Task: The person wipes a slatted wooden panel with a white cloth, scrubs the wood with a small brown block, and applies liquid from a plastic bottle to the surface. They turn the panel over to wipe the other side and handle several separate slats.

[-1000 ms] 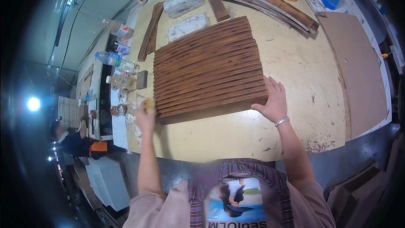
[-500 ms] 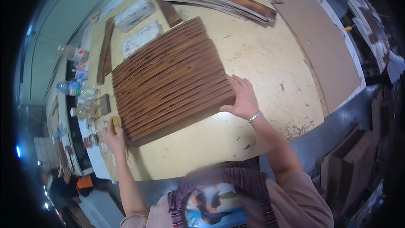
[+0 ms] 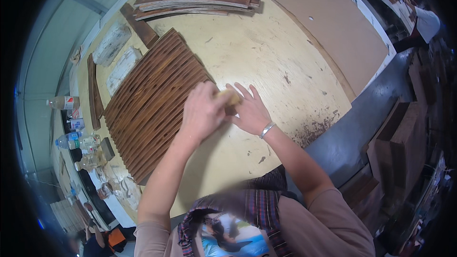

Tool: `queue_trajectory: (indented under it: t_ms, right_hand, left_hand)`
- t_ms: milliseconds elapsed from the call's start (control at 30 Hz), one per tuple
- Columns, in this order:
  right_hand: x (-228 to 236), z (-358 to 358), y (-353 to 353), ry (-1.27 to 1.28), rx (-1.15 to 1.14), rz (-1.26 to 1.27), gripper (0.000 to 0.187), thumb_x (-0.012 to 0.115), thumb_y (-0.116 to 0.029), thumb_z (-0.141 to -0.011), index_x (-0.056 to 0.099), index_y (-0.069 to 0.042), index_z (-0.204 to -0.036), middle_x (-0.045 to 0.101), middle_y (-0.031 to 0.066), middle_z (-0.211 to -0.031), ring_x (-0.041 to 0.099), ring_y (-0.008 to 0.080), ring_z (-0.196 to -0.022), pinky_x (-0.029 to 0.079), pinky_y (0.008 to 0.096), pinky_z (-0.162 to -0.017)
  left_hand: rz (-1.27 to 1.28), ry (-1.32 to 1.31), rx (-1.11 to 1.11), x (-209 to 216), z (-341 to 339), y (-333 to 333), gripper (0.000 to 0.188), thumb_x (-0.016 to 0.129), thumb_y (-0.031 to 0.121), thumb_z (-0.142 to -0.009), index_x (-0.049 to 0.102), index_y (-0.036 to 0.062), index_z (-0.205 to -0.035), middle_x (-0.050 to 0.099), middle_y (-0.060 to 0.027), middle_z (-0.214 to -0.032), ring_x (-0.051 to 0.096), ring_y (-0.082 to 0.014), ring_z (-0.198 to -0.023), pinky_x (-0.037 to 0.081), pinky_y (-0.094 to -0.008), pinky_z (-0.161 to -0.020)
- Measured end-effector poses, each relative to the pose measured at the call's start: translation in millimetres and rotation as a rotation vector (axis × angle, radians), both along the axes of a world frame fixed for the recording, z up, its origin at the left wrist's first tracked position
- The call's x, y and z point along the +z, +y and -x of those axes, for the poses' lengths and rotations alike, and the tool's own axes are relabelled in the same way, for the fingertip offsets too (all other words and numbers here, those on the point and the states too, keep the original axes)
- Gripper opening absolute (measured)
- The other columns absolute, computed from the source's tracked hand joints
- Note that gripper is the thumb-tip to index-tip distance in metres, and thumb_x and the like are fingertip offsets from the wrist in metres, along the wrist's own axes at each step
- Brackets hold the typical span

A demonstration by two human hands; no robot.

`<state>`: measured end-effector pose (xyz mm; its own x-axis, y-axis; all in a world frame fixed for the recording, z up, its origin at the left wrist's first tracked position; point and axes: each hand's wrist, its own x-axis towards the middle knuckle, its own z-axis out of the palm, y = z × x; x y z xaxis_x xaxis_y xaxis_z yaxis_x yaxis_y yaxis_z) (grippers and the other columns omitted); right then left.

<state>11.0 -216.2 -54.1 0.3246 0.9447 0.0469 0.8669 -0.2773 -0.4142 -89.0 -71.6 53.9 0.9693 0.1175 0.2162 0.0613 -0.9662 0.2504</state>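
A row of brown-stained wooden slats [image 3: 152, 100], packed side by side, lies on the pale tabletop in front of me. My left hand [image 3: 203, 109] has its fingers closed round a small yellow sponge-like pad [image 3: 229, 97] at the right end of the slats. Just beside it, my right hand [image 3: 252, 111] has its fingers spread, with the thumb close to the pad and slat ends. The two hands hide the nearest right corner of the row, so exact contact there cannot be made out.
Curved wooden strips [image 3: 200, 1] lie at the back, with whitish blocks [image 3: 112, 44] left of them. Plastic bottles [image 3: 64, 102] stand along the left edge. A brown cardboard sheet [image 3: 328, 24] covers the right side; stacked boards [image 3: 397, 138] stand beyond. A person [image 3: 423, 26] is at far right.
My left hand has carried the yellow pad from the slats' left end across to their right end. My right hand has shifted off the slats' edge, fingers now spread. The view has turned.
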Motion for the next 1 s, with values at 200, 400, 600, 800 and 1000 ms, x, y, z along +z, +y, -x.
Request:
queue_trajectory:
  t_ms: [200, 400, 600, 800, 1000]
  right_hand:
    - [-7.1, 0.1, -1.0, -0.010, -0.033, -0.033, 0.068, 0.059, -0.052, -0.092, 0.053, -0.007, -0.143, 0.038, 0.0085, -0.160, 0.029, 0.0277, -0.149, 0.020, 0.0535, -0.121]
    - [1.3, -1.0, -1.8, -0.009, -0.021, -0.005, 0.068, 0.057, -0.055, -0.093, 0.056, -0.006, -0.140, 0.039, 0.0072, -0.159, 0.028, 0.0266, -0.149, 0.020, 0.0522, -0.122]
    - [-8.2, 0.6, -3.9, -0.028, -0.055, -0.090, 0.070, 0.052, -0.058, -0.095, 0.055, -0.006, -0.142, 0.039, 0.0065, -0.159, 0.028, 0.0257, -0.149, 0.019, 0.0504, -0.122]
    - [-1.6, 0.5, -3.3, 0.029, -0.048, -0.048, 0.071, 0.061, -0.052, -0.091, 0.050, -0.010, -0.147, 0.039, 0.0057, -0.160, 0.029, 0.0254, -0.149, 0.018, 0.0500, -0.123]
    - [-2.1, -2.0, -3.4, 0.095, -0.060, -0.098, 0.072, 0.063, -0.052, -0.090, 0.050, -0.008, -0.146, 0.039, 0.0059, -0.159, 0.031, 0.0267, -0.148, 0.018, 0.0498, -0.124]
  left_hand:
    - [0.044, 0.035, -0.113, 11.9, -5.6, -9.4, 0.044, 0.071, -0.001, -0.068, 0.075, 0.0127, -0.109, 0.055, -0.0098, -0.089, 0.057, -0.0294, -0.085, 0.050, -0.0400, -0.072]
    - [-0.001, -0.017, 0.040, 10.8, -7.4, 2.1, 0.046, 0.073, 0.000, -0.067, 0.076, 0.0155, -0.110, 0.057, -0.0092, -0.091, 0.058, -0.0288, -0.087, 0.051, -0.0407, -0.073]
    - [0.029, -0.057, 0.308, 2.7, 11.3, 25.6, 0.045, 0.074, -0.001, -0.073, 0.073, 0.0091, -0.116, 0.058, -0.0106, -0.098, 0.059, -0.0288, -0.094, 0.051, -0.0390, -0.082]
    - [0.165, 0.050, 0.232, -5.7, 19.6, 15.4, 0.050, 0.073, 0.003, -0.078, 0.068, 0.0124, -0.127, 0.058, -0.0118, -0.104, 0.060, -0.0295, -0.098, 0.051, -0.0392, -0.087]
    - [0.234, 0.007, 0.561, -24.2, 153.0, 60.5, 0.050, 0.072, 0.005, -0.081, 0.065, 0.0124, -0.130, 0.059, -0.0115, -0.105, 0.060, -0.0294, -0.098, 0.049, -0.0368, -0.088]
